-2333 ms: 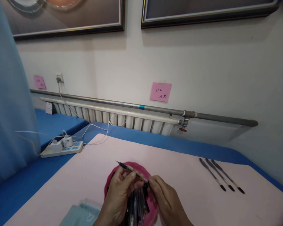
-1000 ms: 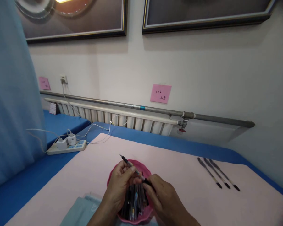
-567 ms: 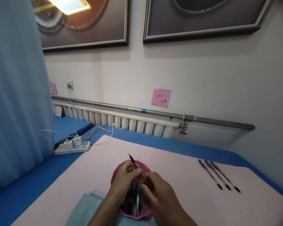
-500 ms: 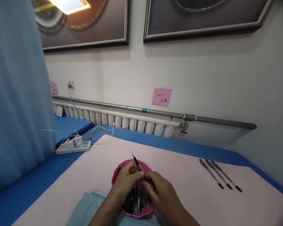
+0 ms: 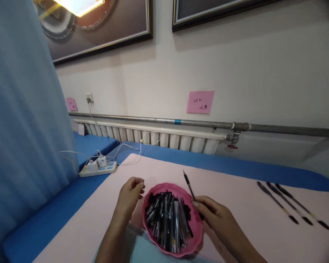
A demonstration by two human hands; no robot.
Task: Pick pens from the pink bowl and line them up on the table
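- Curtain (image 5: 22,128): blue cloth that hangs down the far left edge of the view.
- Power strip (image 5: 98,168): white, lying on the blue cover left of the desk, with two white plugs in it and a thin white cable running off toward the radiator (image 5: 150,136) on the wall.
- Desk (image 5: 235,197): covered with a pale pink sheet, with a blue cover showing along its far and left sides.
- Cloth (image 5: 142,252): pale teal, at the near edge of the desk, partly under the bowl.
- Left hand (image 5: 130,193): holds nothing. The fingers are loosely curled, and the hand sits just left of the bowl's rim. Whether it touches the rim cannot be told.
- Bowl (image 5: 196,228): pink with a wavy rim, standing on the desk between the two hands.
- Pens (image 5: 167,219): a heap of dark and clear-barrelled pens that fills the bowl, most lying lengthwise toward the viewer.
- Pen (image 5: 188,182): one dark pen, out of the bowl and above its far right rim. It is tilted, with the tip pointing up and away.
- Right hand (image 5: 216,219): pinches the lower end of the pen between thumb and fingertips, just right of the bowl.
- Note (image 5: 200,102): pink paper with handwriting, stuck on the wall above the radiator.
- Three loose pens (image 5: 287,202): side by side on the desk at far right, well apart from the bowl.
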